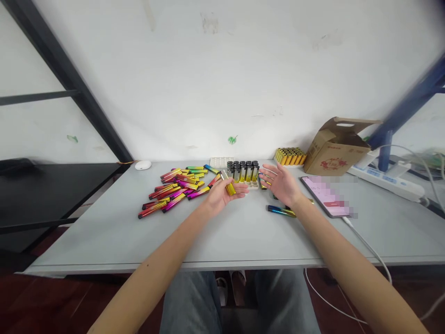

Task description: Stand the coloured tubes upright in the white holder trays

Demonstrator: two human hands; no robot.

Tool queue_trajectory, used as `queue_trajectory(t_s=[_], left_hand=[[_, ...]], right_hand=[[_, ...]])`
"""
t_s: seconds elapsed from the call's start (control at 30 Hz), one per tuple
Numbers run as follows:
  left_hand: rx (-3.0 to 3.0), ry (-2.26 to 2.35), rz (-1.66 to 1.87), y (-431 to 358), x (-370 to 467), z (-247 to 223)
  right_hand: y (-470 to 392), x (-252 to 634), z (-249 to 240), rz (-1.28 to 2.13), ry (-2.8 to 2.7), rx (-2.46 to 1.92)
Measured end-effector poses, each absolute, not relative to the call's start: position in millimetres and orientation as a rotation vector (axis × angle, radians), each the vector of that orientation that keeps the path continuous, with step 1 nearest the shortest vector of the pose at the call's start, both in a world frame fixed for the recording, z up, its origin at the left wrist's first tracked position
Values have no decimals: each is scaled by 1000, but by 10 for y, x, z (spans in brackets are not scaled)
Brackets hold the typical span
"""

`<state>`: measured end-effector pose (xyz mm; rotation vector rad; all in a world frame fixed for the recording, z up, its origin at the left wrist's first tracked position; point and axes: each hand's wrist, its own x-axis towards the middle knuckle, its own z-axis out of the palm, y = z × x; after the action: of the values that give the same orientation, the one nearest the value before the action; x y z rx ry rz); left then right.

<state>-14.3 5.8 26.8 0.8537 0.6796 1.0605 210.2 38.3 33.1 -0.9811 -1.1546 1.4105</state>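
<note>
My left hand (222, 195) is closed round a shiny gold tube (230, 188), held tilted above the table, its other fingers stretched out to the right. Palm inward and fingers apart, my right hand (281, 185) is raised with nothing in it. Between and just behind the hands, a white tray (253, 185) carries upright black-topped tubes (246, 172) in rows. Left of my left hand lies a loose pile of shiny tubes (177, 186) in red, gold, purple and green. Under my right hand and wrist rest a few more, among them a blue-gold tube (278, 211), partly covered.
A white holed tray (222, 162) lies by the wall. Yellow tubes (290, 156) stand packed at the back right, beside an open cardboard box (337, 153). A phone (325, 197) with a white cable, a power strip (389, 181) and a white case (143, 165) lie on the table (222, 241).
</note>
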Motion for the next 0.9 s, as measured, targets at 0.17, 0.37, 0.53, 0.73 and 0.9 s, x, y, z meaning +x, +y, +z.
queue_trajectory(t_s=[0.17, 0.37, 0.53, 0.73, 0.9], left_hand=[[853, 746, 1134, 69, -196, 300], [790, 657, 1055, 67, -240, 392], [749, 638, 994, 62, -259, 410], [804, 635, 913, 75, -251, 371], [899, 675, 869, 82, -210, 345]], right_hand=[[405, 2111, 320, 1475, -1041, -989], [390, 2103, 330, 1507, -991, -989], [393, 2103, 332, 1515, -933, -988], [393, 2090, 333, 1521, -888, -962], [379, 2068, 349, 1543, -851, -944]])
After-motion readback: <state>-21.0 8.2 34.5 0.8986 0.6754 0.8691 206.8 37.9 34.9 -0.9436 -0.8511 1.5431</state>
